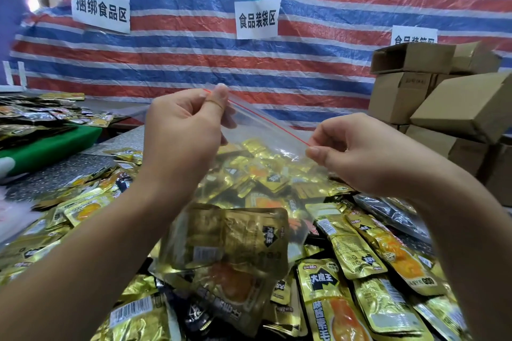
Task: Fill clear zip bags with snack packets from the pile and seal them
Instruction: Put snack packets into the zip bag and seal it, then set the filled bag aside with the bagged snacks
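Observation:
A clear zip bag (257,130) with a red zip line hangs in the air over the pile. Gold snack packets (235,246) sit in its bottom. My left hand (182,130) pinches the zip strip at its upper left end between thumb and fingers. My right hand (357,152) pinches the same strip at its lower right end. The strip runs taut and slanted between both hands. Below lies the pile of gold and black snack packets (360,271), spread across the table.
Stacked cardboard boxes (432,97) stand at the right. A striped red, white and blue tarp (304,63) with paper labels hangs behind. A green tray (52,144) and more packets (41,113) lie at the left. Grey speckled tabletop (63,171) shows at the left.

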